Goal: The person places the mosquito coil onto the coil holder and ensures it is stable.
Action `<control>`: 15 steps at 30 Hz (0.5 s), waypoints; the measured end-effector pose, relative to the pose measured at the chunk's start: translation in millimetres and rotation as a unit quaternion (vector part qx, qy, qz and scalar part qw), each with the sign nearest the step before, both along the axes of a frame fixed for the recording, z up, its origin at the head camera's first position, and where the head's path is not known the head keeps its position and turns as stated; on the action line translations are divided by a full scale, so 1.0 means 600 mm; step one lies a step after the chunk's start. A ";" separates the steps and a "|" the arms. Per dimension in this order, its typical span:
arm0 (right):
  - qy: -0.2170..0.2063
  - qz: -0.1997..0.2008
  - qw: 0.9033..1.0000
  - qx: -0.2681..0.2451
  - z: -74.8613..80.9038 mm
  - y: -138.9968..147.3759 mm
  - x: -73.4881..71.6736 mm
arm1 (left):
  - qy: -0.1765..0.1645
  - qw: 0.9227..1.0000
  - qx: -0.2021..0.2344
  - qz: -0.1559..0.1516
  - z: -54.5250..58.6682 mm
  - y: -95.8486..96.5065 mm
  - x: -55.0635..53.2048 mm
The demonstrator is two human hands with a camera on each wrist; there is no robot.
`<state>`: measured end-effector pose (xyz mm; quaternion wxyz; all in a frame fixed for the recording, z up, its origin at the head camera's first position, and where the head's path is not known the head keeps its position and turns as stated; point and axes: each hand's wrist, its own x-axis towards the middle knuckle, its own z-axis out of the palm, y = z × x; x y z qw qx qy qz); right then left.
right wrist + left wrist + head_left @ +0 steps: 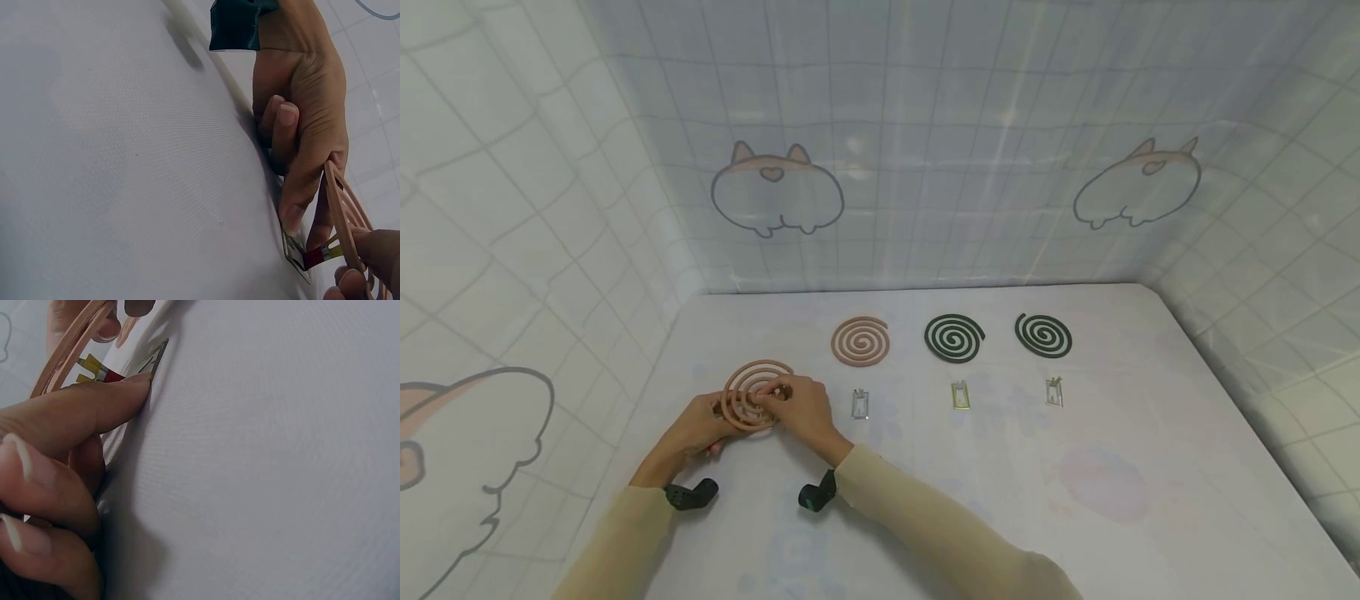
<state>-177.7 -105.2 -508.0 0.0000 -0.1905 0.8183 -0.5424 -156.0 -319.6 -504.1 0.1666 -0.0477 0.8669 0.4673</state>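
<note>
At the left of the table, my right hand (807, 411) pinches a tan mosquito coil (338, 206) near its centre. My left hand (703, 423) is below and left of that coil, its thumb and finger gripping a small metal coil stand (160, 357) by its flat frame. A raised prong of the stand, coloured red and yellow (314, 257), points at the coil's middle. In both wrist views the coil is tilted and overlaps the prong tip. My fingers partly hide the coil's centre.
Along the back lie another tan coil (861, 342), a dark green coil (954, 338) and a second green coil (1043, 336). In front of them are a silver stand (854, 404), a gold stand (956, 397) and another silver stand (1061, 393). Patterned curtains (925, 208) enclose the table.
</note>
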 end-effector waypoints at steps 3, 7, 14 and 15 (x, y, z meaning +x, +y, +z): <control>0.000 -0.008 1.000 0.000 0.001 0.000 0.001 | -0.001 1.000 0.000 -0.003 0.000 0.001 0.000; -0.003 -0.012 1.000 0.008 0.001 0.000 0.003 | -0.002 1.000 -0.003 -0.006 0.000 0.001 0.001; -0.024 -0.011 0.999 0.026 0.001 -0.001 0.003 | -0.004 1.000 -0.003 -0.004 0.002 0.002 0.000; -0.025 -0.010 0.999 0.025 0.001 -0.001 0.003 | -0.006 1.000 -0.002 -0.003 0.003 0.001 0.000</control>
